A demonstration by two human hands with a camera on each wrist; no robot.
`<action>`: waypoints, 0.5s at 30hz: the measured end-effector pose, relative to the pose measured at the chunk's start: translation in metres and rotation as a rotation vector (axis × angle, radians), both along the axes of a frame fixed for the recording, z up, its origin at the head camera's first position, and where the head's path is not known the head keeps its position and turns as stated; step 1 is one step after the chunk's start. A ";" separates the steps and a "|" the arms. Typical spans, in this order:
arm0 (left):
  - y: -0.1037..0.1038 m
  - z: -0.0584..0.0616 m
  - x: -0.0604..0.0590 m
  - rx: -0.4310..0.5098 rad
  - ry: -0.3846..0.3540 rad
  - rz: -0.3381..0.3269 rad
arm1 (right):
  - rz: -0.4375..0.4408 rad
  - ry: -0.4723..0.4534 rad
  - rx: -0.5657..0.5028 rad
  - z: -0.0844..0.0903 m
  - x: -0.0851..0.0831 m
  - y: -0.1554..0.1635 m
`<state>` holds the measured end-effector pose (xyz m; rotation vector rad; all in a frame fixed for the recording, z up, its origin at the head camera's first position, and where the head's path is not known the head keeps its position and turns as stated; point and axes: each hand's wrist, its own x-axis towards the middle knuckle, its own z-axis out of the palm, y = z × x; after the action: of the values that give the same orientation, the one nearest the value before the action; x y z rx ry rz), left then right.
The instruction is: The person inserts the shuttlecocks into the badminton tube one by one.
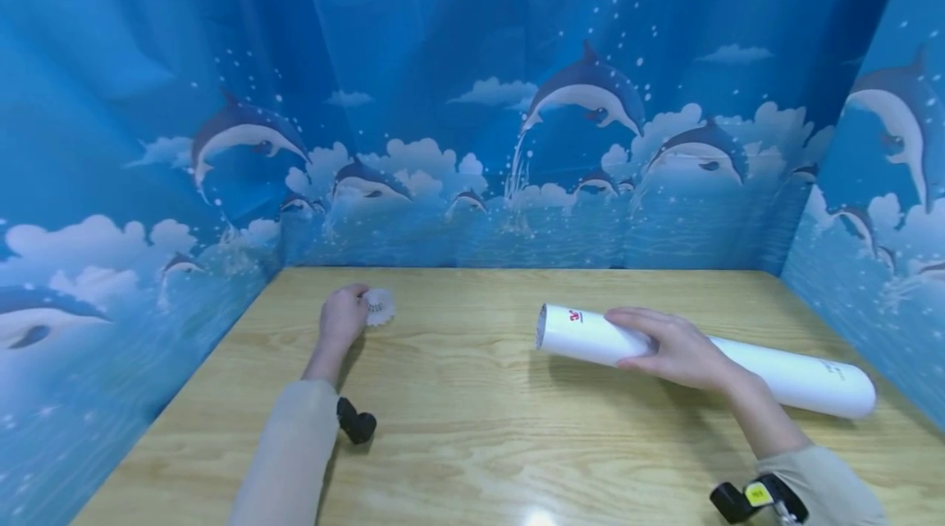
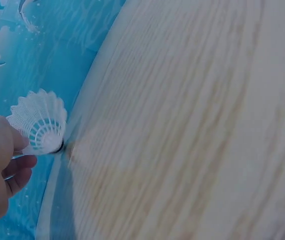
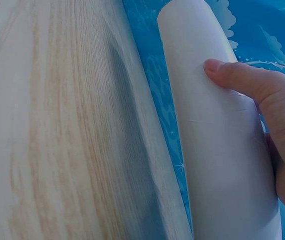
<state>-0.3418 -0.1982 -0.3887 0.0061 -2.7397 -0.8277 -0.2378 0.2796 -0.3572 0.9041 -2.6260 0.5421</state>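
right hand grips tube; left hand pinches shuttlecock.

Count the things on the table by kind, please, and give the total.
Shuttlecock: 1, in the left hand
Tube: 1, white, under the right hand
Total: 2

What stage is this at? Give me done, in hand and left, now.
Done: the left hand has the shuttlecock pinched by its skirt, cork end at the wooden table. In hand: the right hand grips the white tube, which lies on its side with its open end facing the shuttlecock. Left: the two are apart, and nothing shows in the tube's mouth, so the shuttlecock seems not yet put in.
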 end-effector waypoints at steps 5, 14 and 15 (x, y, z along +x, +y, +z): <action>0.003 -0.002 0.000 0.053 0.025 -0.030 | -0.002 0.019 0.008 -0.001 0.001 -0.001; 0.017 0.008 0.002 0.141 0.035 -0.083 | 0.013 0.025 0.000 0.002 0.000 0.000; 0.019 0.009 0.002 0.140 0.038 -0.089 | 0.014 0.025 0.000 0.002 0.000 0.000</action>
<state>-0.3395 -0.1790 -0.3801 -0.1032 -2.6579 -1.0317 -0.2374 0.2800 -0.3554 0.9246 -2.5993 0.5312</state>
